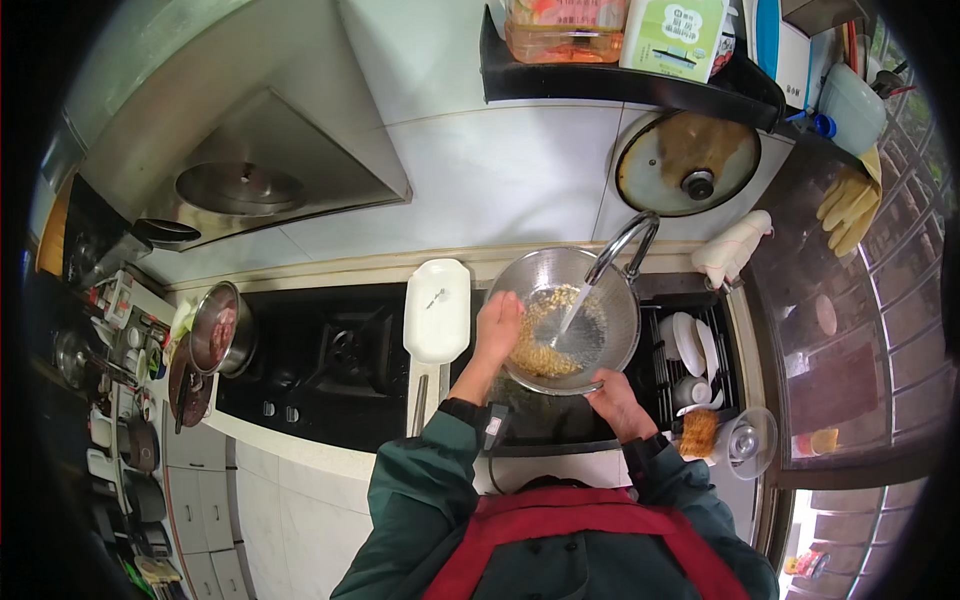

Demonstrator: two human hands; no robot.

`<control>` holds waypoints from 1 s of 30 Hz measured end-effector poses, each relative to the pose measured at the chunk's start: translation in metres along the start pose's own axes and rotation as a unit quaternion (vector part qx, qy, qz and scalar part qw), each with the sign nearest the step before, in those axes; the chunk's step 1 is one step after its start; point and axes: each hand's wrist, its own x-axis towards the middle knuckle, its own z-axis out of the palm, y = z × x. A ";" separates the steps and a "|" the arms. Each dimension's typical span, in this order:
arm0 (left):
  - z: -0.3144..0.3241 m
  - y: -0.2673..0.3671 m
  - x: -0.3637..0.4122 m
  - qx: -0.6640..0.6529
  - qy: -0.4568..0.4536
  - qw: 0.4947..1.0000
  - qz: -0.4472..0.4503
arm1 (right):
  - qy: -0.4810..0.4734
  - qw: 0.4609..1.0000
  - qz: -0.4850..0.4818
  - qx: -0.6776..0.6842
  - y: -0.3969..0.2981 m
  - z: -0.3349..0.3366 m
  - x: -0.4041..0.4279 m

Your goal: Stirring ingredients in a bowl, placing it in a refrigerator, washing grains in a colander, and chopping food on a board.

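Observation:
A perforated stainless-steel colander [622, 330] is over the dark sink, with small pale yellow pieces [544, 352], perhaps grains or beans, spread over its bottom. Water runs into it from a curved chrome faucet [619, 244]. My left hand [500, 322] is at the colander's left rim, its fingers curled; whether they grip the rim or hold something is not plain. With my right hand [615, 401] I grip the rim at the lower right. To the left, a white rectangular dish [437, 311] rests between the sink and the stove.
Left of the dish lies a black gas stove [345, 352]; beyond it stands a steel bowl [236, 330] with raw meat. Right of the sink, a rack holds white dishes [688, 345], near a brown scrubber [698, 433]. A black shelf [555, 88] with bottles hangs above, beside a glass lid [660, 176].

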 end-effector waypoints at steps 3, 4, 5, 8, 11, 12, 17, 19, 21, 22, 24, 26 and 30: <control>-0.018 0.005 -0.009 -0.106 -0.015 0.993 -0.048 | 0.011 0.999 -0.015 -0.028 0.007 -0.006 -0.013; -0.022 0.010 -0.013 -0.148 -0.001 0.988 -0.050 | 0.006 0.999 -0.025 -0.032 0.009 -0.002 -0.023; -0.025 0.012 -0.016 -0.190 0.014 0.980 -0.053 | 0.001 0.999 -0.035 -0.035 0.012 0.000 -0.029; -0.028 0.012 -0.023 -0.199 0.042 0.977 -0.064 | -0.024 0.999 -0.047 -0.003 0.016 -0.017 -0.028; -0.036 0.000 -0.029 -0.173 0.049 0.978 -0.104 | -0.026 0.997 -0.067 -0.027 0.012 -0.007 -0.038; -0.037 -0.003 -0.031 -0.155 0.043 0.980 -0.120 | -0.025 0.997 -0.066 -0.027 0.011 -0.005 -0.040; -0.032 -0.019 -0.036 -0.121 -0.025 0.985 -0.119 | -0.022 0.994 -0.092 -0.057 0.007 0.003 -0.047; -0.028 -0.022 -0.037 0.037 -0.059 0.994 -0.087 | -0.019 0.993 -0.104 -0.057 0.008 0.005 -0.048; -0.027 -0.025 -0.030 0.232 -0.086 0.965 0.088 | -0.014 0.991 -0.116 -0.057 0.010 0.003 -0.047; -0.021 -0.028 -0.026 0.277 -0.125 0.947 0.104 | -0.012 0.991 -0.119 -0.057 0.011 0.000 -0.043; -0.007 -0.029 -0.021 0.321 -0.162 0.926 0.118 | -0.010 0.992 -0.106 -0.066 0.011 -0.002 -0.041; 0.007 -0.026 -0.019 0.432 -0.211 0.875 -0.052 | -0.012 0.992 -0.105 -0.071 0.012 0.002 -0.039; 0.029 -0.046 -0.034 0.463 -0.306 0.831 -0.032 | -0.033 0.991 -0.108 -0.078 0.011 -0.002 -0.028</control>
